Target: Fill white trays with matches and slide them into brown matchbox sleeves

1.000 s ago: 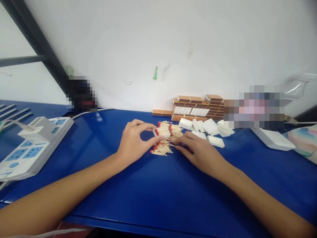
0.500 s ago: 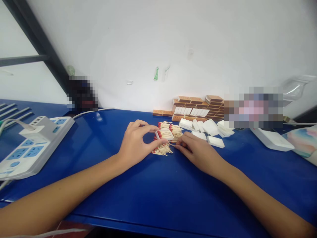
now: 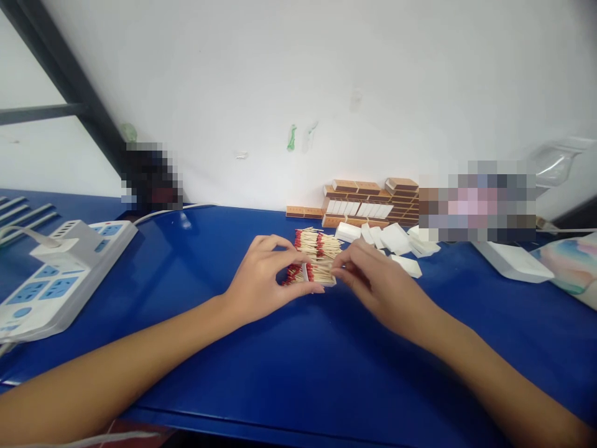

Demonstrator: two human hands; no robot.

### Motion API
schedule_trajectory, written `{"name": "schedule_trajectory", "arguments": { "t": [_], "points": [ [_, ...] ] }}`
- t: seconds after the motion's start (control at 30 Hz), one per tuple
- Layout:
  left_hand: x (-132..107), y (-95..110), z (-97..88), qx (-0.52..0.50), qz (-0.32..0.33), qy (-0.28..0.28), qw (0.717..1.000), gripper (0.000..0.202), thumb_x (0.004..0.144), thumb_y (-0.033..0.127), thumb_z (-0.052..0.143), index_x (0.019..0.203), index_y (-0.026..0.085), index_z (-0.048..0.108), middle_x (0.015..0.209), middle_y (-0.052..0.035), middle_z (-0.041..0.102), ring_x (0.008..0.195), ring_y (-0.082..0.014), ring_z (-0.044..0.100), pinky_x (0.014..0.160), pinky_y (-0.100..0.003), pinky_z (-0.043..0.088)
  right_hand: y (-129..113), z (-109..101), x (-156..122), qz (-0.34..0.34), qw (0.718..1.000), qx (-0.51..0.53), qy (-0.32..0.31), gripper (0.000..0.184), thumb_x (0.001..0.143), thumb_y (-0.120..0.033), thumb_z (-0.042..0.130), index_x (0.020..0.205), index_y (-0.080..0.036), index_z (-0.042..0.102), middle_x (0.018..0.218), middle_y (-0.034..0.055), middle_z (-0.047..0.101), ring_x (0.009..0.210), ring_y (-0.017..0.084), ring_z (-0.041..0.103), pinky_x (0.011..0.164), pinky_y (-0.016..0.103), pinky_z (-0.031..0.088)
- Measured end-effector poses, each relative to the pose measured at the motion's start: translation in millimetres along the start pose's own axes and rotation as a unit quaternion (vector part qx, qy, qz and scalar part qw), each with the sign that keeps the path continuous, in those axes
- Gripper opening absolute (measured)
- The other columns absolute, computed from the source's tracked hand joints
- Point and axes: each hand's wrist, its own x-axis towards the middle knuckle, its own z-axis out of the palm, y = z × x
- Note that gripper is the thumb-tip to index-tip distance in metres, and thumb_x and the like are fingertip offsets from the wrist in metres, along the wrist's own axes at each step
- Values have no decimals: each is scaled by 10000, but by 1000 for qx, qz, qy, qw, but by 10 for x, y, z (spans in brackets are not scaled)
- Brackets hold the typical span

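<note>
My left hand (image 3: 263,274) and my right hand (image 3: 377,280) meet over a small white matchbox tray (image 3: 319,272) packed with red-tipped matches. Each hand pinches one end of the tray just above the blue table (image 3: 298,354). A loose heap of matches (image 3: 319,242) lies right behind the tray, and a few red tips show under my left fingers. Empty white trays (image 3: 396,239) lie scattered to the right of the heap.
Brown matchbox sleeves (image 3: 368,202) are stacked against the white wall. A white power strip (image 3: 60,270) with a plug lies at the left. A white flat box (image 3: 510,261) and a colourful item (image 3: 573,264) lie at the right edge.
My left hand brought the filled tray down and toward me, in front of the heap. My right hand rose from the table and closed on the tray's right end.
</note>
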Motion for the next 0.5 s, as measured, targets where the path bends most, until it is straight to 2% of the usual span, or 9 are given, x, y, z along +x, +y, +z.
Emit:
{"name": "schedule_trajectory", "arguments": {
  "t": [0.1,0.33,0.5],
  "points": [
    [-4,34,-1,-10,14,4,1000,447,745,552,891,1043,232,800,1059,-81,753,1008,-251,698,936,-432,540,-83,36,-3,-24,1000,1,-10,90,1062,-225,513,995,-230,572,975,60,611,808,194,602,692,319,474],
    [-3,23,4,-11,14,10,1000,452,723,521,914,1039,219,797,1058,-83,749,983,-247,697,920,-429,545,-69,-10,-32,-30,999,12,-9,105,1064,-209,516,1073,-228,619,1009,66,591,846,193,602,721,321,481],
    [-4,13,10,-14,13,9,1000,452,725,509,917,1048,215,801,1070,-89,744,987,-250,691,921,-433,546,-103,-27,-33,-49,999,22,-8,145,1066,-211,514,1102,-232,653,987,60,579,799,180,580,709,316,472]
  ]
}}
